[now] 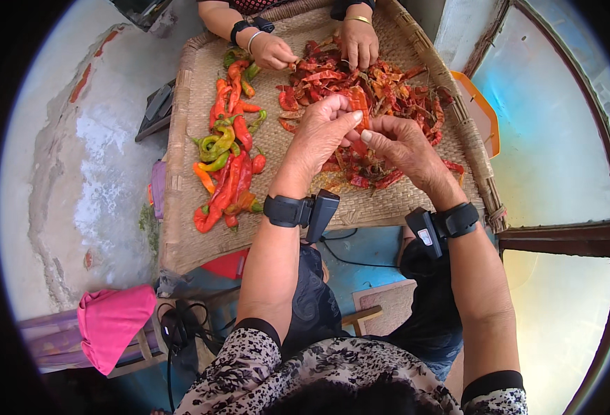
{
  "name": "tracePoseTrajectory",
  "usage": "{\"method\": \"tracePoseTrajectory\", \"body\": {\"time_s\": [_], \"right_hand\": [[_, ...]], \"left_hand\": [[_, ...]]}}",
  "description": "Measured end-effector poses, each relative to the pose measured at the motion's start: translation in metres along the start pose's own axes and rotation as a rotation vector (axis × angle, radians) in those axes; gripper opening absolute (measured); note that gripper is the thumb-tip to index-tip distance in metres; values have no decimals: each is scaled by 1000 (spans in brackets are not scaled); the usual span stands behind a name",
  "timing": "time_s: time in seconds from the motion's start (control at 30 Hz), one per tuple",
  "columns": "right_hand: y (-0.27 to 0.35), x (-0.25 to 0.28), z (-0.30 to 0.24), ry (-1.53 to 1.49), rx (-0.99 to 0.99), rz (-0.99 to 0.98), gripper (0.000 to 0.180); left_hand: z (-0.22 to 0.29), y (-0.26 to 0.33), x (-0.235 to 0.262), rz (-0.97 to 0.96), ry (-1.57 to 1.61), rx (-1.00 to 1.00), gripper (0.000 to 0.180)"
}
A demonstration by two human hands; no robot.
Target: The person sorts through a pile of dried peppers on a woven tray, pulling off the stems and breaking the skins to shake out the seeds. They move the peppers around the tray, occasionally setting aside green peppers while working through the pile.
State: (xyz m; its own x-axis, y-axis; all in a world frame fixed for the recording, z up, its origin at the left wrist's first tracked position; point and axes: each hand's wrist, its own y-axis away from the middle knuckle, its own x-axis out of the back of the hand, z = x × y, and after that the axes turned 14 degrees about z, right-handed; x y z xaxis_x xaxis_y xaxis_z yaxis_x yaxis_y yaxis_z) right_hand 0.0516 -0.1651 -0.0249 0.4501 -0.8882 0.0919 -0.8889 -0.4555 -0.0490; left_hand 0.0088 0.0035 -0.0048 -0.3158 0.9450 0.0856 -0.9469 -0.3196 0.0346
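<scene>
Over the woven tray [178,159], my left hand [322,131] pinches a red dried chili pepper [358,105], which stands up between thumb and fingers. My right hand [403,146] comes in from the other side, its thumb and fingers closed on the pepper's lower part. Right below and beyond both hands spreads a heap of dried red chilies [395,86], partly hidden by my fingers. To the left lies a row of fresh peppers [230,180], mostly red, with some green and orange ones.
Across the tray, another person's hands [274,51] work at the heap's far edge. A framed window [561,138] stands at the right, a stained wall [90,159] at the left. Lower left are a pink cloth [114,325] and black cables [201,325].
</scene>
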Motion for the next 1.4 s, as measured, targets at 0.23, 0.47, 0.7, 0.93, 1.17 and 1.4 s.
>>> {"method": "tracePoseTrajectory", "body": {"time_s": [0.23, 0.47, 0.7, 0.93, 1.17, 1.4], "right_hand": [[-11, 37, -7, -140, -129, 224, 17], [-21, 75, 9, -691, -266, 525, 19], [-11, 10, 3, 71, -115, 66, 25], [-5, -7, 8, 243, 58, 61, 36], [-6, 3, 1, 586, 186, 164, 26], [-4, 20, 1, 678, 175, 241, 30]], "left_hand": [[-8, -7, 35, 242, -634, -303, 24], [-21, -5, 49, 105, -1290, -70, 29], [-29, -8, 39, 42, -930, -245, 24], [-2, 3, 27, 17, -547, -298, 16], [-9, -1, 24, 21, -460, -283, 10], [-17, -8, 28, 255, -490, -292, 9]]}}
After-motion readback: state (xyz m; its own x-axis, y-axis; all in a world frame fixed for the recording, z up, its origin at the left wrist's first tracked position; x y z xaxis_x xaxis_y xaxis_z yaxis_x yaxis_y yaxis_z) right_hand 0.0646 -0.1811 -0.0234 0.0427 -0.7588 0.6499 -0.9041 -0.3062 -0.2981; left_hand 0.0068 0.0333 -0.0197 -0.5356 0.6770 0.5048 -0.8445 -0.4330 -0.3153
